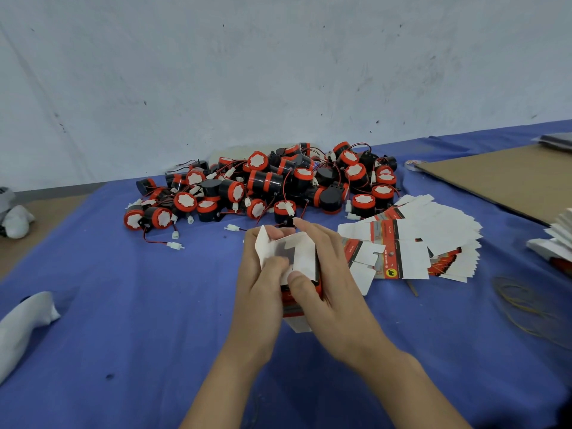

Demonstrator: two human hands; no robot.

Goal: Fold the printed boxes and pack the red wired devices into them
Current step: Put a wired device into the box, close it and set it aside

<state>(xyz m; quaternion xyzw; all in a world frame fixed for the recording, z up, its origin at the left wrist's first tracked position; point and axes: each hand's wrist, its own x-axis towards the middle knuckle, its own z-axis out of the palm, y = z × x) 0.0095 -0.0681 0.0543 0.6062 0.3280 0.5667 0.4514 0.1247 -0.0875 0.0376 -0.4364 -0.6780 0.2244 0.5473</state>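
A printed box (301,258), white inside and red and black outside, is held upright over the blue table with its top flaps open. My left hand (258,283) grips its left side, thumb pressing a flap inward. My right hand (325,277) grips the right side, thumb on the front panel. Behind them lies a heap of red wired devices (266,184), black cylinders with red caps, thin wires and white plugs. A fanned stack of flat printed boxes (418,239) lies to the right.
A blue cloth (139,320) covers the table. Brown cardboard sheet (507,178) at back right, tape roll (413,165) beside it. Rubber bands (526,308) at right. White cloth objects at left edge (21,323) and far left (17,219). Paper stack (557,239) at right edge.
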